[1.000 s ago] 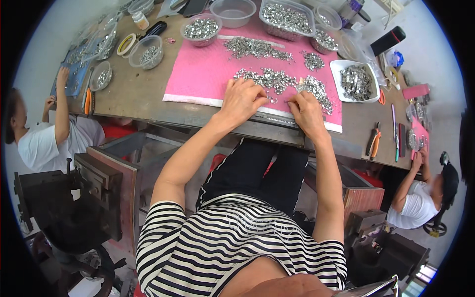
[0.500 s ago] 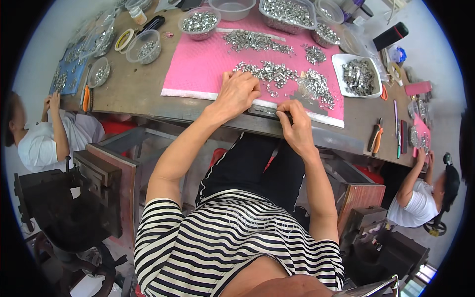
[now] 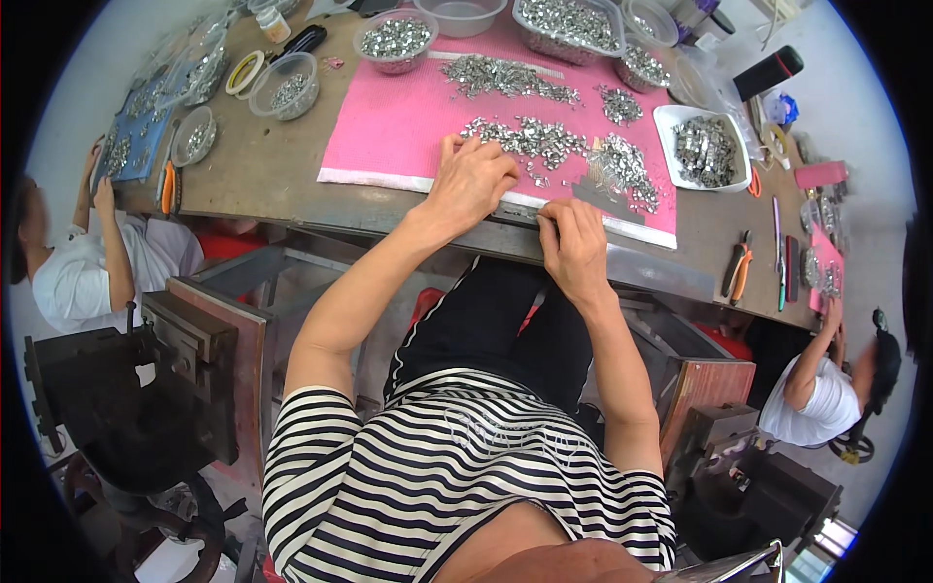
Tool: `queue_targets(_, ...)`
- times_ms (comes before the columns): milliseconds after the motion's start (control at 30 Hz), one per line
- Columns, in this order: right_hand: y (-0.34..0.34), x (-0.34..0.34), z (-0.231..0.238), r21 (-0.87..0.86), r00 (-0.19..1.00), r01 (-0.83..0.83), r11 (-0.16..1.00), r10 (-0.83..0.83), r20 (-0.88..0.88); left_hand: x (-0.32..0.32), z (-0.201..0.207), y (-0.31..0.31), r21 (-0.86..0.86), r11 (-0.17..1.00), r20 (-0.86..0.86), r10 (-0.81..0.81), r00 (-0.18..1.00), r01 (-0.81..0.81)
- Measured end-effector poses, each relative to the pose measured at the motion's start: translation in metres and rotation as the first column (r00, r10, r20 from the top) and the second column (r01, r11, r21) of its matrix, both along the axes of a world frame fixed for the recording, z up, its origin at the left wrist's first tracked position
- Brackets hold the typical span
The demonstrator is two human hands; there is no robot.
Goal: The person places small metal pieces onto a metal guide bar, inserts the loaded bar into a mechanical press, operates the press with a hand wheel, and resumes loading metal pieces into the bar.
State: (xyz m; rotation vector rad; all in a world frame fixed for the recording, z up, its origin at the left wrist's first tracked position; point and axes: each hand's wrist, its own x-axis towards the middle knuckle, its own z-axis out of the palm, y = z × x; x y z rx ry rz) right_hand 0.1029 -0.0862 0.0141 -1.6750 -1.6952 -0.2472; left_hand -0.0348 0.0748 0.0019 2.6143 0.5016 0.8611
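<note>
My left hand (image 3: 473,187) rests on the front edge of the pink mat (image 3: 384,126), its fingers curled down beside a pile of small shiny metal pieces (image 3: 535,139). Whatever its fingertips hold is hidden. At the table's front edge, a narrow flat grey metal strip (image 3: 517,213) lies between my two hands. My right hand (image 3: 575,251) has its fingers and thumb closed at the strip's right end. Just beyond it, a flat grey plate (image 3: 607,199) lies on the mat beside another pile of metal pieces (image 3: 627,170).
Tubs of metal pieces (image 3: 396,39) line the back, and a white dish (image 3: 702,148) stands at the right. Orange-handled pliers (image 3: 739,272) lie near the right edge. One person (image 3: 97,262) works at the left, another person (image 3: 821,389) at the right.
My left hand has shifted slightly right. My right hand has moved a little left and down, its fingers drawn closer together. The left person's hands have moved apart.
</note>
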Motion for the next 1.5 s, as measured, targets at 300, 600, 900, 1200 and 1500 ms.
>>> queue_targets(300,0.004,0.033,0.018,-0.148,0.976,-0.060,0.987,0.027,-0.218,-0.007,0.007,-0.009,-0.240,0.966,0.064,-0.087,0.994,0.100)
queue_targets(600,0.030,0.062,0.001,-0.245,0.999,0.049,0.968,-0.048,0.010,-0.009,0.001,-0.048,-0.441,0.884,0.242,-0.050,0.969,0.155)
queue_targets(900,0.030,0.066,-0.004,-0.289,0.998,0.035,0.957,-0.047,-0.036,-0.001,-0.006,-0.053,-0.279,0.949,0.285,-0.063,0.956,0.145)
queue_targets(1200,0.000,0.031,0.019,-0.212,0.886,-0.029,0.977,-0.073,-0.458,-0.008,-0.001,-0.052,0.040,0.997,0.218,-0.077,0.973,0.070)
queue_targets(1500,-0.008,0.014,0.007,-0.126,0.927,-0.069,0.990,0.017,-0.374,0.019,-0.005,-0.007,-0.050,0.998,0.060,0.046,0.997,-0.043)
